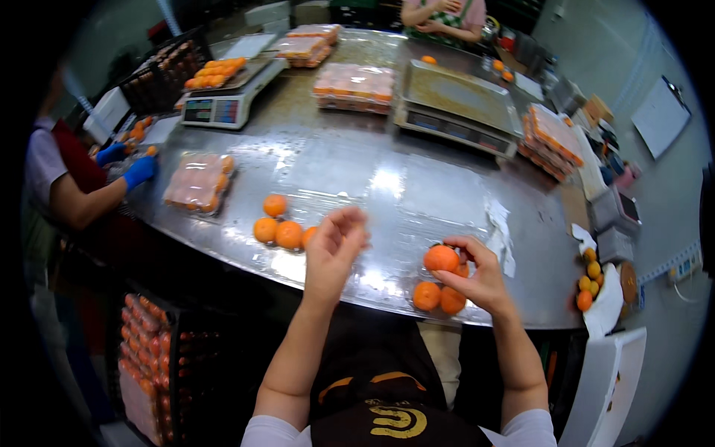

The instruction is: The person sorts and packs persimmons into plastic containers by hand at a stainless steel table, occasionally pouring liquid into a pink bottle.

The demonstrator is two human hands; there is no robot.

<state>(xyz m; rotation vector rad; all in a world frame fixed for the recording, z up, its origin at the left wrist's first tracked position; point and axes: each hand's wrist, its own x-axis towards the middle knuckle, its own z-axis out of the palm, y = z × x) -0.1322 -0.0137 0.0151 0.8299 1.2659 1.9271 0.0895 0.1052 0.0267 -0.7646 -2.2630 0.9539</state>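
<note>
My right hand (473, 272) grips a mandarin (441, 258) between thumb and fingers, above two more mandarins (426, 296) lying in a clear plastic tray (439, 216) at the right of the steel table; another is partly hidden behind it. My left hand (335, 246) is raised at the centre, fingers loosely curled and apart, holding nothing. Just left of and behind it, several loose mandarins (289, 235) sit in another clear tray (335, 201). A filled, closed clamshell pack (197, 182) lies further left.
Two scales (458, 104), stacked packs (354, 88) and the steel table (521, 223) lie ahead. Crumpled white paper (500, 238) and loose fruit (588, 279) are right. A co-worker in blue gloves (138, 173) works at left; another person (443, 18) stands opposite. A crate of packs (145, 357) is lower left.
</note>
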